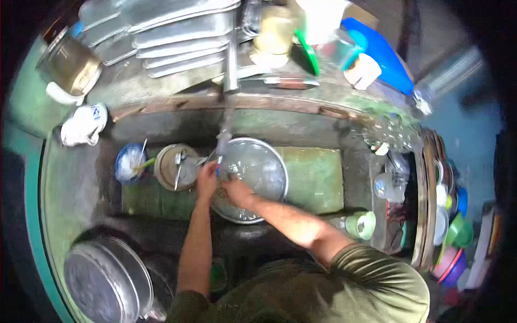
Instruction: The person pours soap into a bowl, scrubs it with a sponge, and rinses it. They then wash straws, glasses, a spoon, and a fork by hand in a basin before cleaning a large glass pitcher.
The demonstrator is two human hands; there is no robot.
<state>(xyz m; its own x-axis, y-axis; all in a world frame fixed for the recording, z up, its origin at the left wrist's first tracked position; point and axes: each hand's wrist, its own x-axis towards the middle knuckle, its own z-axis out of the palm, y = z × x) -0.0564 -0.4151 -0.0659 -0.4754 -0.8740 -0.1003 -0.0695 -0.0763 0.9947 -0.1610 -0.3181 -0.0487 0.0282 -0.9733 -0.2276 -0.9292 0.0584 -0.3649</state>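
A wide metal basin [258,172] of water stands in the sink, under the end of a tap pipe [231,64]. My left hand [207,182] is at the basin's left rim, its fingers closed near the tap's mouth, where a small blue and red spot shows. Just right of it, over the basin, my right hand [237,192] has its fingers curled toward the left one. What lies between the hands is too small and blurred to name. Left of them sits a round tan bowl [167,167] with metal utensils in it.
A blue bowl [129,161] stands farther left. Large metal pots [102,280] sit at lower left, a green cup [362,225] at right. Stacked metal trays [183,43], a white mug [86,125] and a knife [291,82] rest along the ledge.
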